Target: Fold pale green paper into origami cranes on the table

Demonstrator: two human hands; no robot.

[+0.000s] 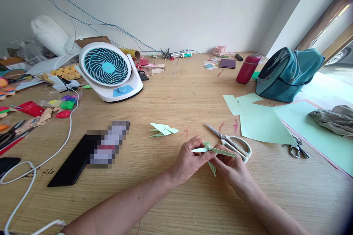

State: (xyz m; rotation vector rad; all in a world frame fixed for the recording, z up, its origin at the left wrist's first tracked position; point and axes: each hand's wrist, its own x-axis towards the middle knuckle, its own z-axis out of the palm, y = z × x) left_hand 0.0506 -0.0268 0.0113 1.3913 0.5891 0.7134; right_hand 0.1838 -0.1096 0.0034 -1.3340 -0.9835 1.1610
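Note:
Between both hands is a folded light-green paper figure [224,151], with thin wing-like points to either side and a pointed part hanging down. My left hand [190,158] pinches its left and middle part between thumb and fingers. From the right, my right hand [231,165] grips the same paper near its centre, thumb close to the left thumb. Some of the folds are hidden behind the fingers. A second folded green paper figure [164,130] lies on the table beyond my left hand. White-handled scissors [236,146] lie just behind my right hand, blades pointing away to the left.
Green paper sheets [264,126] lie at right, with keys [299,150] at their edge. A teal bag [292,75] and red flask [248,69] stand behind. At left are a fan [110,71], a black phone-like slab [70,161] and a white cable [70,125].

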